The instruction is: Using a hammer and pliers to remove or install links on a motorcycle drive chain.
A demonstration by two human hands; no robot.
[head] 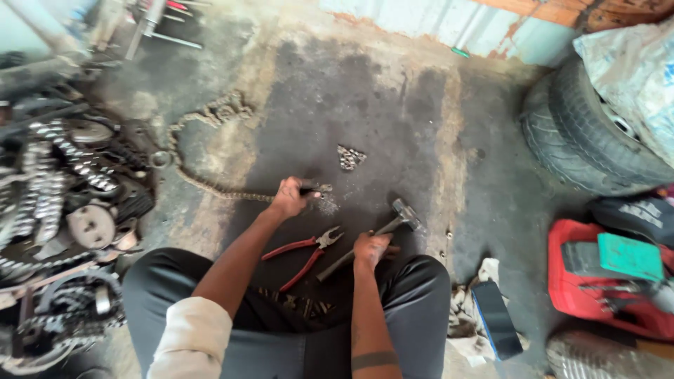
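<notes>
**Two hands at a chain on an oily floor**

Two bare hands work low over a dark, stained concrete floor, seen from the head camera looking down past black trousers.

The left hand is closed in a tight grip around a small dark tool, pressed down at the near end of a long, rusty chain. The chain runs from that hand leftward and curls up toward a heap of old sprockets and chains at the left edge. The right hand is wrapped around the handle of a hammer; the metal head lies up and to the right of the hand, and whether it touches the floor I cannot tell.

Between the two hands, red-handled pliers lie on the floor, jaws pointing toward the chain's end. A small pile of loose chain links sits well beyond the left hand.

To the right stand a worn tyre, a red case and, near the right knee, a crumpled rag.
</notes>
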